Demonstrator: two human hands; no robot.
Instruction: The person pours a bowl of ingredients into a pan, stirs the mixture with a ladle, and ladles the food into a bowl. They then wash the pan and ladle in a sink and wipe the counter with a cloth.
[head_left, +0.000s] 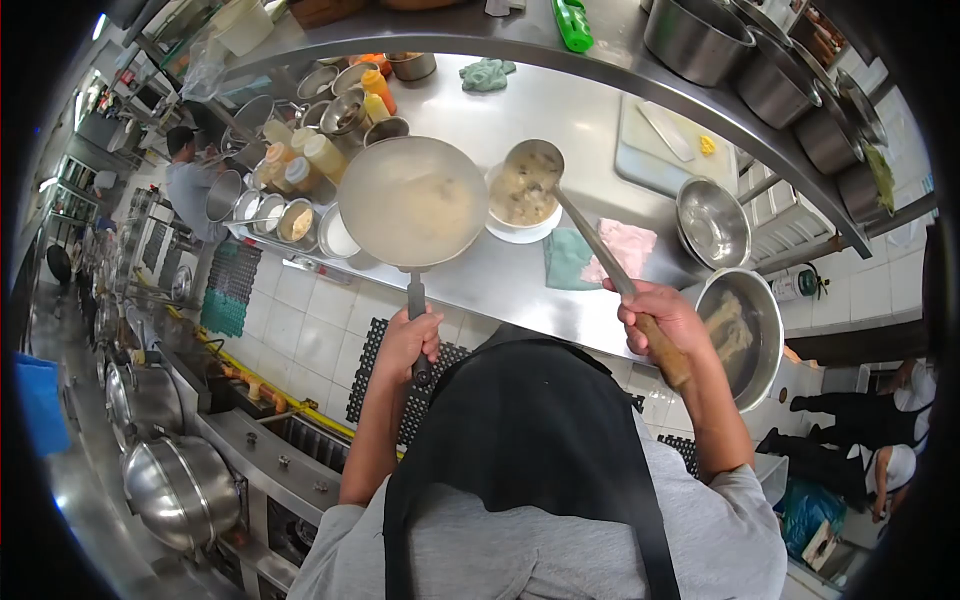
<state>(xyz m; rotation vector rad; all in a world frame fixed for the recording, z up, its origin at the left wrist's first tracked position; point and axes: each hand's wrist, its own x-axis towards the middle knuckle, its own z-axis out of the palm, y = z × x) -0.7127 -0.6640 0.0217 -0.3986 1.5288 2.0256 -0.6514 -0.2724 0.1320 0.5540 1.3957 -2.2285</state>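
Note:
My left hand (408,340) is wrapped around the dark handle of a frying pan (385,205), which is held over the near edge of the steel counter. Some pale, creamy food coats the inside of the pan. In my right hand (662,318) is the wooden grip of a long ladle (600,243). Its bowl, with creamy, chunky food in it, overlaps a white bowl (533,212) of similar food. That bowl stands on a white plate (526,236). Right beside it lie a green cloth (567,262) and a pink cloth (628,245).
Squeeze bottles (325,155) and small containers crowd the counter's left. A cutting board (650,165) with a knife (668,133) lies back right, near a steel bowl (712,225). A large pot (768,350) stands right. Pots line the overhead shelf (620,70). Other people (190,185) work nearby.

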